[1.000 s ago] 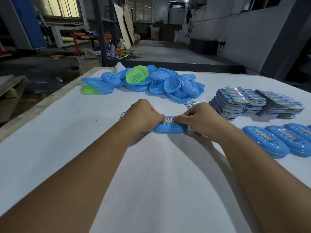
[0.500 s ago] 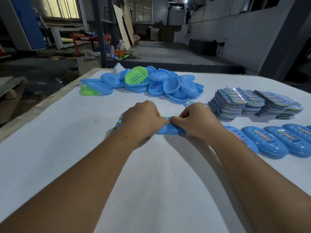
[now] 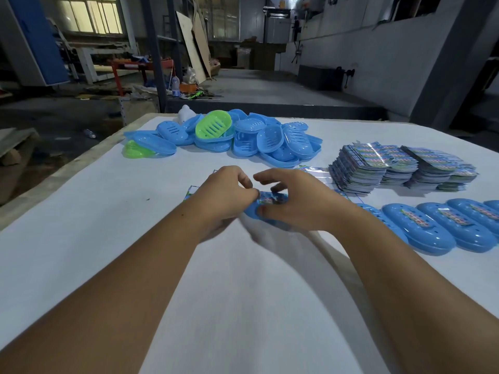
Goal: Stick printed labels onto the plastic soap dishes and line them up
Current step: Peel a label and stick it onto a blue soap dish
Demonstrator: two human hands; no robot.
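Labelled soap dishes (image 3: 442,225) in row right of held soap dish (image 3: 255,211); both hands' fingers (image 3: 249,188) curled, pressing label (image 3: 271,198); unlabelled heap (image 3: 243,139) beyond remains

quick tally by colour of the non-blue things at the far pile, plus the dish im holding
green soap dishes: 2
white object: 1
held blue soap dish: 1
total: 4

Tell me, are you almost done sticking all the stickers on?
Not nearly. A few labelled dishes sit lined up on the right. The left hand and right hand are working a label onto one blue dish. A pile of bare dishes waits.
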